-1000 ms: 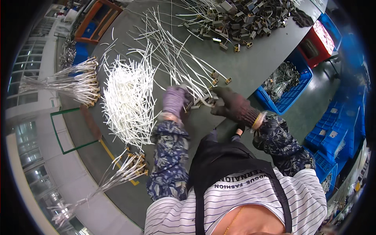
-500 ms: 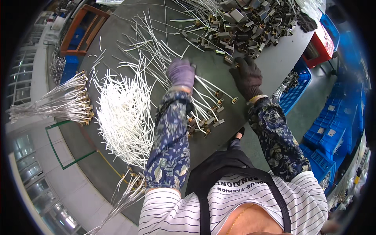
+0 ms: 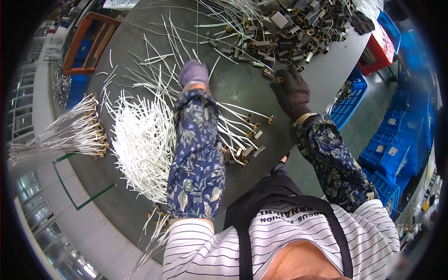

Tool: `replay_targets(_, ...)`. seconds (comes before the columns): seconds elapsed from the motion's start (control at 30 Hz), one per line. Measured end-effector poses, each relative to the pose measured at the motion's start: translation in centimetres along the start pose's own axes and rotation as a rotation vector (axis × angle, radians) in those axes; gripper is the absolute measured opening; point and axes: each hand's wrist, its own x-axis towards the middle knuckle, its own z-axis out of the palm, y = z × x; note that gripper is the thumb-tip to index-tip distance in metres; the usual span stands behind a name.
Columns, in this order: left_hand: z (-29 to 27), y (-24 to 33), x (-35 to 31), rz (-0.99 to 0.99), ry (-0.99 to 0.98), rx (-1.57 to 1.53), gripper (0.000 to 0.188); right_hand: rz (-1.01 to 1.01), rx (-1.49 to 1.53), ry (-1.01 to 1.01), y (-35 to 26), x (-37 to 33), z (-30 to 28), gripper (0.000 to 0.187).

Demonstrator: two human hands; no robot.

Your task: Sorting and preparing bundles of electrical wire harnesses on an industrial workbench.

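My left hand (image 3: pixel 193 73), in a purple glove, is curled over long thin white wires (image 3: pixel 161 77) spread on the grey table. Its fingertips are hidden beneath it. Close to that forearm, several white wires (image 3: pixel 235 132) with brass-coloured ends and small grey metal boxes (image 3: pixel 259 150) lie on the table. My right hand (image 3: pixel 294 92), in a dark brown glove, has its fingers closed at a small brass-ended metal piece (image 3: pixel 280 80). This is at the near edge of a large heap of grey metal boxes (image 3: pixel 291 35) with wires.
A dense pile of white wires (image 3: pixel 142 142) lies left of my left forearm. Farther left, a wire bundle (image 3: pixel 95 128) with brass ends overhangs the table edge. Blue crates (image 3: pixel 385 147) stand on the right, near a red box (image 3: pixel 379 53). A wooden chair (image 3: pixel 91 42) is at the far left.
My left hand has moved left and away from me over the wires. My right hand stays by the heap, nearly still. The whole view has shifted slightly.
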Motion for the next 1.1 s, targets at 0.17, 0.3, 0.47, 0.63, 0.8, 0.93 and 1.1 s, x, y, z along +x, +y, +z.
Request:
replay_targets(0.17, -0.8, -0.2, -3.4, 0.19, -0.01, 0.041, 0.037, 0.037, -0.01, -0.018, 0.6, -0.2, -0.2, 0.037)
replay_targets(0.3, 0.7, -0.3, -3.6, 0.168, -0.075, 0.213, 0.041, 0.064, 0.046, -0.035, -0.5, -0.5, -1.0, 0.033)
replay_targets(0.47, -0.4, -2.9, -2.5, 0.276, 0.08, -0.079, 0.035, 0.068, 0.037, -0.074, -0.4, -0.1, -0.5, 0.028)
replay_targets(0.63, -5.5, -2.1, -8.3, -0.004, -0.073, -1.296, 0.022, -0.069, 0.166, -0.047, 2.4, -2.8, -2.7, 0.024)
replay_targets(0.8, -2.8, -2.8, -15.8, -0.306, -0.282, -1.514, 0.015, 0.478, 0.975, -0.463, 1.9, -8.3, -6.7, 0.02)
replay_targets(0.93, 4.3, -1.8, -20.6, 0.103, -0.513, -2.076, 0.011, 0.108, 0.992, -0.355, -2.2, -12.1, -12.2, 0.019)
replay_targets(1.1, 6.8, 2.9, -26.9, -0.011, -0.716, -2.18, 0.01, 0.55, 0.905, -0.816, -0.4, -20.6, -14.9, 0.035)
